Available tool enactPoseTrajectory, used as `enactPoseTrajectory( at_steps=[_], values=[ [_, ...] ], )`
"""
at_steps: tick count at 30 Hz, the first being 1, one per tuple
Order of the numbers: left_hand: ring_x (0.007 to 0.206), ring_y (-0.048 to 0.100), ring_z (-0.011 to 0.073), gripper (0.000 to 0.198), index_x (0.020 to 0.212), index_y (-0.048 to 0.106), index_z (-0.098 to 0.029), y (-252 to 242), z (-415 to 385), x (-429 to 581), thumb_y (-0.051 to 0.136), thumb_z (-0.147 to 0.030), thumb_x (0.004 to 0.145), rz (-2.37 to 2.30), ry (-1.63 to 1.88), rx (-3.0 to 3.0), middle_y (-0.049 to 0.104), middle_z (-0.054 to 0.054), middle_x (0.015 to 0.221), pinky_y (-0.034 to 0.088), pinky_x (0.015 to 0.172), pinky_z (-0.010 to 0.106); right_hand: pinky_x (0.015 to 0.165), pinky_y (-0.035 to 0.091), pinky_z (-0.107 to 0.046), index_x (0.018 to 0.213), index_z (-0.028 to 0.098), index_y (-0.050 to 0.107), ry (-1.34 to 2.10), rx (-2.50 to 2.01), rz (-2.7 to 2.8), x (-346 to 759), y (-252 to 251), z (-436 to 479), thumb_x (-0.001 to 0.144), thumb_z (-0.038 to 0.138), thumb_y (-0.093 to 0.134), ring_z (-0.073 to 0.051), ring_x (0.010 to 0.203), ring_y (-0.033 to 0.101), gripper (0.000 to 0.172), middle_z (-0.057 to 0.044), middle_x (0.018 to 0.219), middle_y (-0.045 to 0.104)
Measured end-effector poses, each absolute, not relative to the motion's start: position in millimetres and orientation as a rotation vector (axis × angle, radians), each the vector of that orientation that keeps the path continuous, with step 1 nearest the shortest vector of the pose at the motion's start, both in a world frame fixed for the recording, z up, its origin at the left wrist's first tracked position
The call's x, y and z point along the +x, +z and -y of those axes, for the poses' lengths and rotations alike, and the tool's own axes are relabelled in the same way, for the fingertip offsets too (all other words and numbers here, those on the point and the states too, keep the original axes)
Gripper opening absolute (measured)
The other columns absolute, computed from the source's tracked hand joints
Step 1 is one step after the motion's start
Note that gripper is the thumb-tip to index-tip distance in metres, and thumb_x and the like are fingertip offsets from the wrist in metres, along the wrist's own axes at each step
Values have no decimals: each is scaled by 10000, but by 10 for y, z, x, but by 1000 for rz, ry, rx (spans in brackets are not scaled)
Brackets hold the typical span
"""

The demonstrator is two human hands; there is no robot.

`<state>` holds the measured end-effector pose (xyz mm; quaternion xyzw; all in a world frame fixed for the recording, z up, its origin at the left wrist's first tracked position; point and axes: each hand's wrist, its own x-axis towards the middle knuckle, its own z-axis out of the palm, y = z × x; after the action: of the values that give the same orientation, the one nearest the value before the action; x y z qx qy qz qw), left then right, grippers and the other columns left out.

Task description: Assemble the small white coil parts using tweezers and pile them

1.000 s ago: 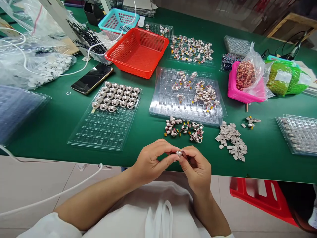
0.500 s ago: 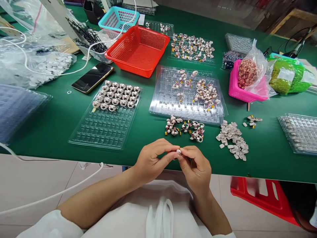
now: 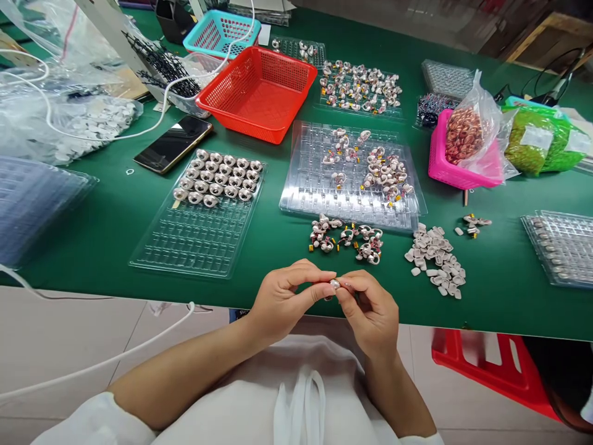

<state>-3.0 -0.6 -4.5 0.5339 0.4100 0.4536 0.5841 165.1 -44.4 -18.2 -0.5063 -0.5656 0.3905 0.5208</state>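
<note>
Between my fingertips, just above the table's front edge, is a small shiny silvery-beige part (image 3: 335, 284), mostly hidden. My left hand (image 3: 287, 301) pinches it from the left, thumb below and index finger on top. From the other side my right hand (image 3: 368, 312) closes its thumb and fingers on the same part. Just beyond the hands lies a cluster of small earpiece-like parts (image 3: 370, 244) with yellow tabs and reddish wires. A pile of small beige covers (image 3: 438, 259) lies to the right of them.
A clear tray (image 3: 185, 247) at left holds rows of shiny rounded parts. Stacked clear trays (image 3: 315, 167) carry more wired parts. Farther off stand a red basket (image 3: 259, 93), a phone (image 3: 173, 143) and a pink basket (image 3: 463, 176). A white cable (image 3: 139, 133) crosses the left side.
My right hand has shifted slightly to the right, its fingers still at the small part. My left hand stays nearly in place.
</note>
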Motion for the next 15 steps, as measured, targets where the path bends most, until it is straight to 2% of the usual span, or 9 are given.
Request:
enactPoseTrajectory(
  at_steps=[6, 15],
  values=[
    [705, 651, 178, 74, 870, 837, -201, -31, 20, -38, 797, -203, 808, -974, 1047, 1269, 774, 58, 736, 547, 634, 281, 613, 529, -278, 1019, 262, 703, 928, -1216, 1390, 1660, -172, 445, 935, 161, 652, -170, 792, 666, 141, -36, 917, 699],
    [695, 650, 175, 52, 820, 840, -189, -3, 6, -37, 814, -177, 777, -931, 1009, 1177, 763, 57, 681, 540, 647, 283, 662, 571, -283, 1087, 281, 699, 861, -1138, 1488, 1703, -164, 444, 908, 76, 654, -170, 839, 696, 275, -31, 951, 725]
  ],
)
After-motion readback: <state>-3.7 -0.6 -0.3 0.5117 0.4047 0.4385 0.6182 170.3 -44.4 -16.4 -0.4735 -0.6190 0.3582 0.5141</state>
